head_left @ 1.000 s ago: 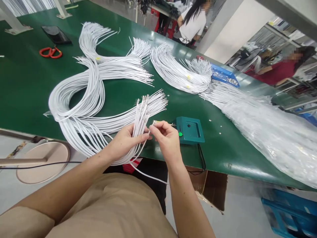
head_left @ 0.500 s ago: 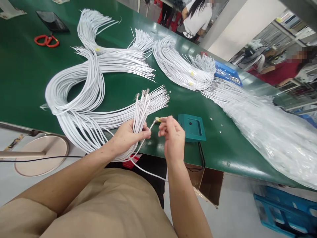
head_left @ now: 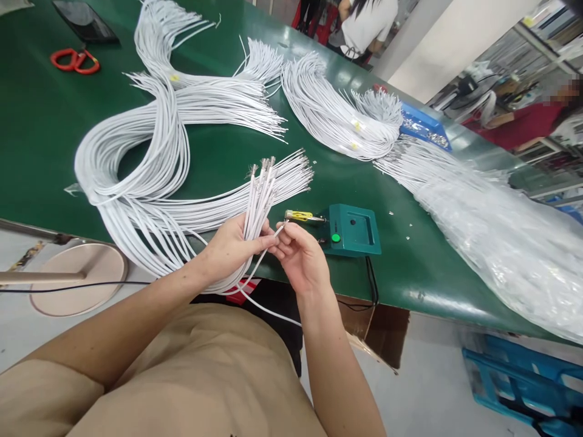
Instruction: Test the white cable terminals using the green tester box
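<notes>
My left hand is closed round a bundle of white cables, whose frayed ends point up. Between its thumb and fingers a single white cable also passes. My right hand pinches that cable near its stripped tip, close to the left thumb. Just beyond the right fingers, a yellow clip-like arm sticks out from a small green device with a bright green button. Behind my hands lies a longer bunch of white cables with stripped ends.
Coiled white cables and another cable bundle cover the table's back. Red-handled scissors lie at left. A blue tray holds small metal parts. Plastic-wrapped cables fill the right side. A person stands across the table.
My right hand has moved left and down, from the yellow arm's tip to the single cable's end. The device's yellow arm and green button now show. The whole view has shifted slightly.
</notes>
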